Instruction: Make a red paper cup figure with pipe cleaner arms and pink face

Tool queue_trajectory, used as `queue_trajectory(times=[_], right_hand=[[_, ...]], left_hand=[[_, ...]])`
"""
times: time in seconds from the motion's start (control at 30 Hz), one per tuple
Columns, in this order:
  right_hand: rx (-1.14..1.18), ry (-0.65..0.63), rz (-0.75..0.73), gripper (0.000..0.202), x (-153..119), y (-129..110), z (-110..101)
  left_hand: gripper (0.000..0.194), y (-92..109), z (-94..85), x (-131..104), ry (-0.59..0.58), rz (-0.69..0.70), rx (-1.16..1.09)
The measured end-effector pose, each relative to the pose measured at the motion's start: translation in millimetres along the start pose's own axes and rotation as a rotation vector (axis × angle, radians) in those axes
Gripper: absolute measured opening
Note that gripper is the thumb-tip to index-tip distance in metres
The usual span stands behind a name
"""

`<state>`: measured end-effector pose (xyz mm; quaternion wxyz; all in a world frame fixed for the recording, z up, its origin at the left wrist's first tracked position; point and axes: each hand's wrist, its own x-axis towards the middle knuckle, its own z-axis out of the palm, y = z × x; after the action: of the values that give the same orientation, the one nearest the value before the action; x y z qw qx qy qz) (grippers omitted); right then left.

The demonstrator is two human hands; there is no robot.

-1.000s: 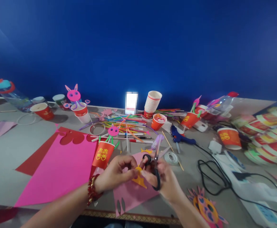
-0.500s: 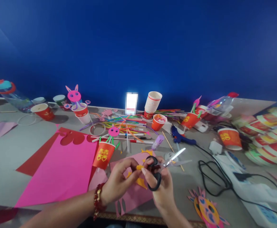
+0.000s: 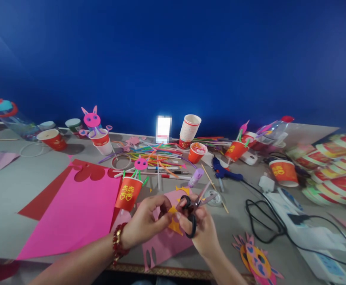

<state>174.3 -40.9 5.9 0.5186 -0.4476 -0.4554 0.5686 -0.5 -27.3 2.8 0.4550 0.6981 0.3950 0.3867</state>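
Note:
My left hand, a red bead bracelet on its wrist, pinches a small yellow-orange paper piece. Black-handled scissors hang on the fingers of my right hand, blades parted and pointing away to the upper right. The thumb and fingertips of that hand meet the yellow piece's right side. Below both hands lies a light pink sheet with cut-out holes, and a yellow scrap shows on it. Another jagged yellow scrap rests at the sheet's far edge.
A red paper cup with a pink figure stands left of my hands, beside bright pink paper. Beyond lie coloured sticks, a glue stick and a blue glue gun. Its cable loops near a power strip.
The scissors have turned in my right hand, and their blades have swung up and left. The yellow piece has tilted between my fingertips. Both hands stay close together.

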Motion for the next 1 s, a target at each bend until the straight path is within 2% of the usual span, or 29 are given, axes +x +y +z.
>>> queue_trajectory(times=[0.23, 0.4, 0.6, 0.8, 1.0], right_hand=[[0.093, 0.074, -0.055, 0.034, -6.7, 12.4, 9.1], [0.082, 0.116, -0.079, 0.034, -5.8, 13.0, 14.9], [-0.046, -0.018, 0.054, 0.038, -2.4, 1.9, 2.1], [-0.221, -0.31, 0.22, 0.048, -14.6, 0.7, -20.4], [-0.271, -0.361, 0.253, 0.052, -19.4, 11.1, -23.1]], left_hand=[[0.013, -2.8, 5.9, -3.4, 0.123, 0.018, -0.125], [0.018, -3.9, 11.2, -3.0, 0.132, -0.065, -0.34], [0.027, -2.9, 5.3, 2.2, 0.076, -0.204, -0.64], [0.022, 2.1, -1.1, 6.2, 0.095, -0.147, -0.711], [0.018, 6.5, -1.6, 7.9, 0.072, -0.097, -0.696]])
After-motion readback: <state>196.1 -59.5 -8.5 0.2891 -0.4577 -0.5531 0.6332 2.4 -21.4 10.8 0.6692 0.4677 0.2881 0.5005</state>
